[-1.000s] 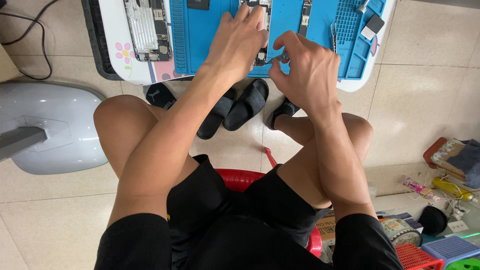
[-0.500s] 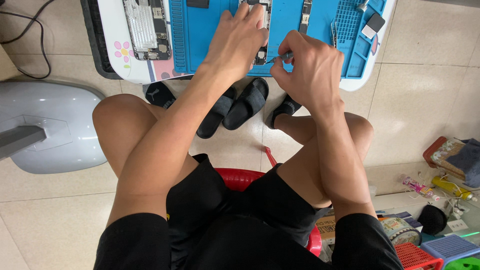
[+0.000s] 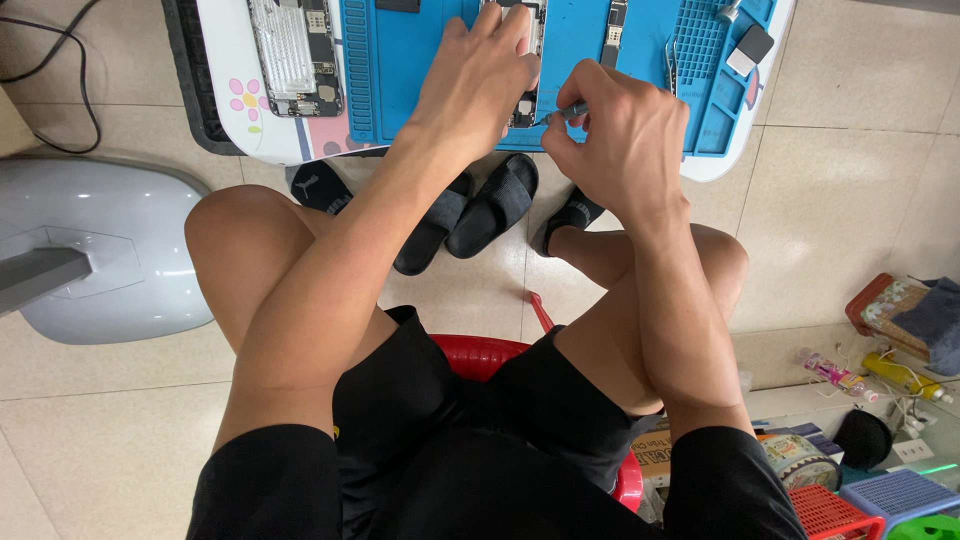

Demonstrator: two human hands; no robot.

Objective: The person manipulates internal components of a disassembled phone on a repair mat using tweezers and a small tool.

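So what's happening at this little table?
A seated person leans over a blue work mat on a small white table. The left hand presses down on an opened phone, while the right hand holds a thin screwdriver with its tip at the phone's edge. Another opened phone lies to the left, and black slippers sit under the table.

At the top of the frame you have a small white table point(image 3: 262, 140) with a flower print at its left. A blue work mat point(image 3: 420, 70) covers most of it. Directly on the white part, upper left, lies an opened phone body point(image 3: 295, 55), beside the mat's left edge.
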